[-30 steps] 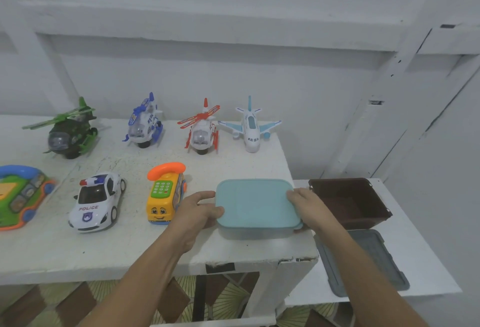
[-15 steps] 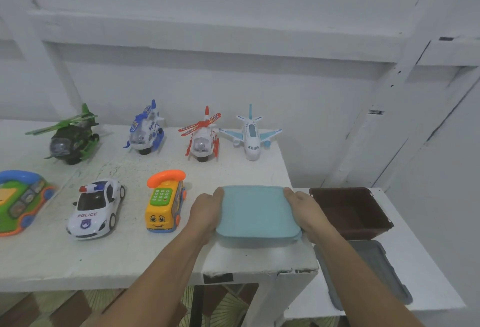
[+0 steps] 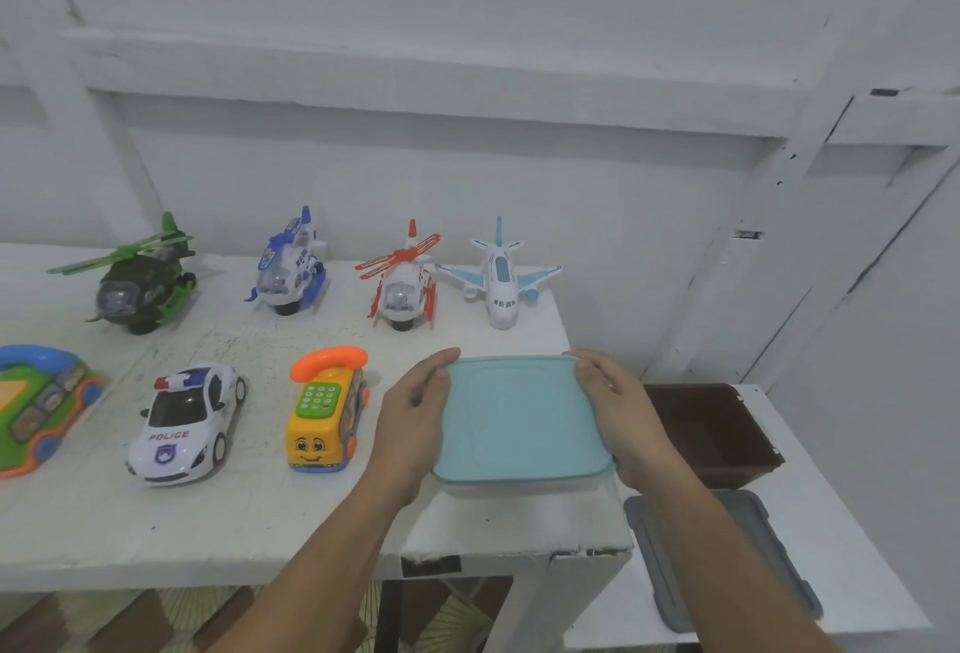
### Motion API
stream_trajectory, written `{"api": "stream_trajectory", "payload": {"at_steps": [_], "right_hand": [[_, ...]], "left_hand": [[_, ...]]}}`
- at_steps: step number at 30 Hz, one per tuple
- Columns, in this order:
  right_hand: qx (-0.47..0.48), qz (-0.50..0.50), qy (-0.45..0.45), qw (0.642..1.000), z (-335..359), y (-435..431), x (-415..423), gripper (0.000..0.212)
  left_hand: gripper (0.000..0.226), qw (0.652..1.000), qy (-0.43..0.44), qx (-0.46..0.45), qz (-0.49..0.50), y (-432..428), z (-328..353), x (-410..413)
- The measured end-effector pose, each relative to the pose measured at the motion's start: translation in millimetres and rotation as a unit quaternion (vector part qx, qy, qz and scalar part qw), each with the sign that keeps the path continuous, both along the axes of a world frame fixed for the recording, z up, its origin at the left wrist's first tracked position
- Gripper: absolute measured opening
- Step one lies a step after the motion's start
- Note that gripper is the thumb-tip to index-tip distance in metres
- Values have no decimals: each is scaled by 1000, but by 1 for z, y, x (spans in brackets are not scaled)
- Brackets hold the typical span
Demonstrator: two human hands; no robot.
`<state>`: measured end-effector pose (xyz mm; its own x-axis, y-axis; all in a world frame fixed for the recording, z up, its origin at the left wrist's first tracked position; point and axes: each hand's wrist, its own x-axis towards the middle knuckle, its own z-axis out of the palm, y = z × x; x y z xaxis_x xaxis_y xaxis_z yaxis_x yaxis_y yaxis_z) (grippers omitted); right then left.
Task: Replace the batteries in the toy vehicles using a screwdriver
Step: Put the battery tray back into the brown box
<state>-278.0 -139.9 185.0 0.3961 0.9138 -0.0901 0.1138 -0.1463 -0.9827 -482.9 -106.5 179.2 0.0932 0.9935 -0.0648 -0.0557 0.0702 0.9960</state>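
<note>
A box with a light blue lid [image 3: 517, 418] sits near the right front of the white table [image 3: 270, 528]. My left hand [image 3: 415, 418] grips its left edge and my right hand [image 3: 621, 413] grips its right edge, fingers curled over the far corners. Toys stand to the left: a yellow phone bus [image 3: 324, 416], a white police car [image 3: 187, 424], a green-and-orange toy [image 3: 39, 405]. Along the back are a green helicopter [image 3: 140, 283], a blue helicopter [image 3: 291, 270], a red helicopter [image 3: 405, 283] and a white plane [image 3: 498, 278]. No screwdriver or batteries are visible.
A lower white table [image 3: 831, 538] stands on the right. On it are an open brown bin [image 3: 711, 431] and a grey lid [image 3: 722, 559] lying flat. The white wall runs close behind the toys.
Both hands slid farther along the sides of the blue-lidded box, fingers now reaching its far corners. The camera moved closer.
</note>
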Motion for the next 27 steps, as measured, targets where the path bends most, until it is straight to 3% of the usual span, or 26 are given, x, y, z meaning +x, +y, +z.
{"api": "stream_trajectory", "payload": {"at_steps": [10,14,16,22,27], "right_hand": [[9,-34,6,999,-5,-3,-2,23],[34,-21,2,999,-1,-3,-1,26],[39,-5,-1,999,3,-4,-2,28],[21,35,9,999,9,-7,5,27],[16,102,27,994,5,-21,-3,48]], "left_hand": [[28,998,27,9,48,-6,-7,4],[33,999,0,15,-51,-7,3,1],[40,995,25,21,-92,-6,3,-3],[95,988,32,19,-149,-4,-4,-13],[85,995,33,34,-86,-11,-7,-6]]}}
